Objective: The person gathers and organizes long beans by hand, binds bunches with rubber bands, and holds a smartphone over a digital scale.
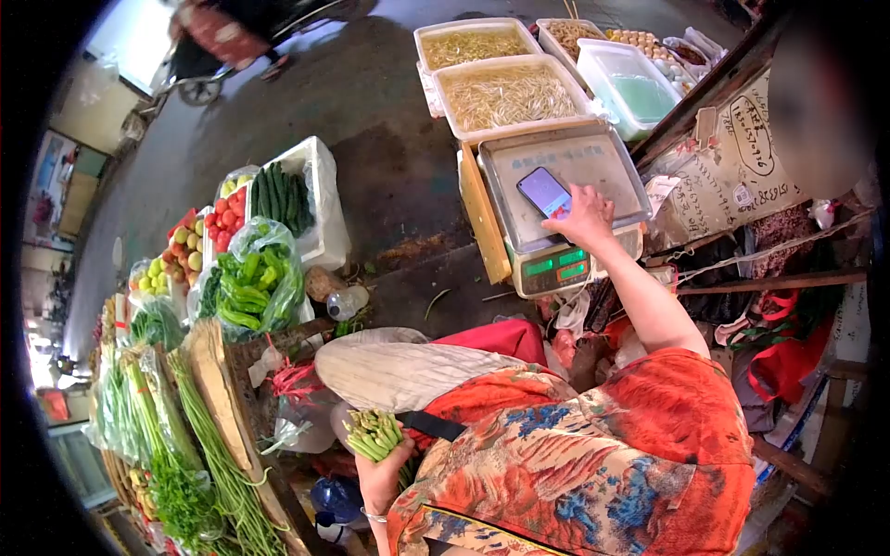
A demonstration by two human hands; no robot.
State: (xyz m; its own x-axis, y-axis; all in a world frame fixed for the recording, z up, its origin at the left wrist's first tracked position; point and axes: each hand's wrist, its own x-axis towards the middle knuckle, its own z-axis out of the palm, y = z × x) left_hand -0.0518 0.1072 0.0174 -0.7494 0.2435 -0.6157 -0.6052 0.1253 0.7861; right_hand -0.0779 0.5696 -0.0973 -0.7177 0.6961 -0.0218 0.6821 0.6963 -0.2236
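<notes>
My right hand [586, 215] reaches over the metal pan of a digital scale [623, 176]. Its thumb and fingers close on the lower right side of a smartphone [545, 193] whose screen is lit. Green digits glow on the scale's display [554, 266] below the pan. Down by my lap, my left hand [382, 480] is wrapped round a bunch of green stalks [373, 435], their cut ends pointing up. The lower part of the bunch is mostly hidden by the hand and my clothing.
Bean sprouts fill tubs [505, 93] behind the scale. To the left stand bagged green peppers [248, 283], a foam box [324, 199] with cucumbers, tomatoes [224, 219] and long green stems [209, 417]. A person [218, 32] with a motorbike is at the upper left.
</notes>
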